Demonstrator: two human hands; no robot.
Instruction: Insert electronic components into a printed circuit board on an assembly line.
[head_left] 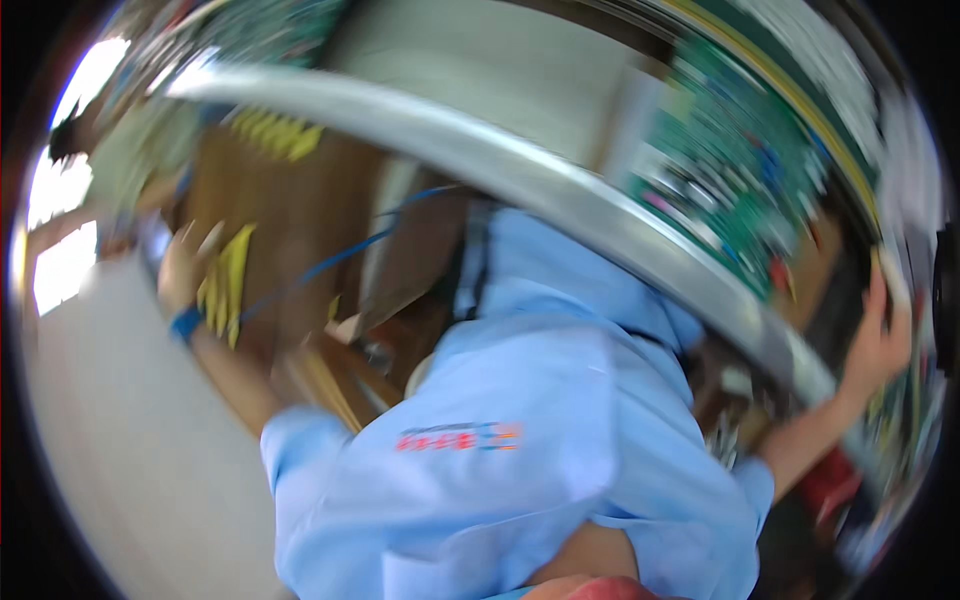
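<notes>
The picture is smeared by motion. My left hand reaches out at the left, a blue wristband behind it. Its fingers look spread, with nothing visible between them. Close by is a yellow strip-like thing, blurred. At the far right my right hand is raised with a finger stretched up, beside a pale, blurred thing. Whether it grips that cannot be made out. A blue cord runs across in front of a brown surface.
A metal-edged bench rim crosses before me. Beyond it lies a green work surface with several small blurred items. Another person is at the upper left. A pale grey surface lies at my left, and a red object sits low right.
</notes>
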